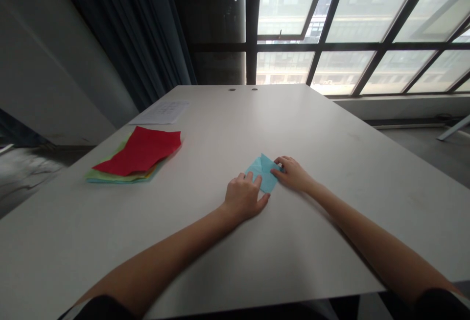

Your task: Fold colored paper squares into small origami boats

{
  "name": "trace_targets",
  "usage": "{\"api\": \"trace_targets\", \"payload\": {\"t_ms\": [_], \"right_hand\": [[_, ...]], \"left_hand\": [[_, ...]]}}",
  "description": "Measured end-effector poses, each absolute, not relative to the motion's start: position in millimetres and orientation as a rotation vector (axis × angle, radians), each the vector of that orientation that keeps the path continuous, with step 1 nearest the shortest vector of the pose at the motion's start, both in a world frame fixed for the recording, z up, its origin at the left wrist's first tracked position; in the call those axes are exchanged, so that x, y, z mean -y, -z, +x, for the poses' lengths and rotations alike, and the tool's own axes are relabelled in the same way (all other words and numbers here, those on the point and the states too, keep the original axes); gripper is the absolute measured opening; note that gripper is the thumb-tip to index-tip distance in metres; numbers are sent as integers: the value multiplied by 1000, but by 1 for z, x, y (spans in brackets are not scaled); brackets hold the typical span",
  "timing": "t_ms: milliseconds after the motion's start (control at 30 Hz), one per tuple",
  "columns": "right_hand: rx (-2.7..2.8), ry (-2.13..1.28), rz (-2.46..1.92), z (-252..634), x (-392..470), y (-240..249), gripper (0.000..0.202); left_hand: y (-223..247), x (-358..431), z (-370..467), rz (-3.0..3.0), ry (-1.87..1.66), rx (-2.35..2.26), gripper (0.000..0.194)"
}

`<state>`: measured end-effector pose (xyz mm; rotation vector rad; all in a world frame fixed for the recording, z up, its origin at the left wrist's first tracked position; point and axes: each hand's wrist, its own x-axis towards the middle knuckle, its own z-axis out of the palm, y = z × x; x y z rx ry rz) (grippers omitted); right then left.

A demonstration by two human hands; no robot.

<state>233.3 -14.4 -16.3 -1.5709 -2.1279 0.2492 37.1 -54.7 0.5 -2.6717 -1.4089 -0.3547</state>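
Observation:
A small light-blue folded paper (269, 178) lies on the white table, with one pointed corner at its far side and crease lines across it. My left hand (245, 195) rests on its near left part, fingers apart and fingertips pressing on the sheet, the thumb by its near corner. At the paper's right corner, my right hand (292, 173) pinches the edge between thumb and fingers. The left hand covers part of the paper's left side.
On the left of the white table (220, 134) is a stack of coloured sheets, a red sheet (147, 149) on top. Behind it lies a printed white page (161, 112). Two round dark spots are near the far edge. Windows and a dark curtain (135, 26) stand beyond.

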Motion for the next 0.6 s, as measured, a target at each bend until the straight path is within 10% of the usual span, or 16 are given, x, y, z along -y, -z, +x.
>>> {"api": "trace_targets", "payload": {"t_ms": [300,600], "right_hand": [[1636,-784,-1487,232,12,14,21],[1334,-1010,-1316,220,19,4,31]], "left_hand": [[-5,46,34,-2710,438,1343,68],[-8,42,32,-2727,416,1224,21]]}}
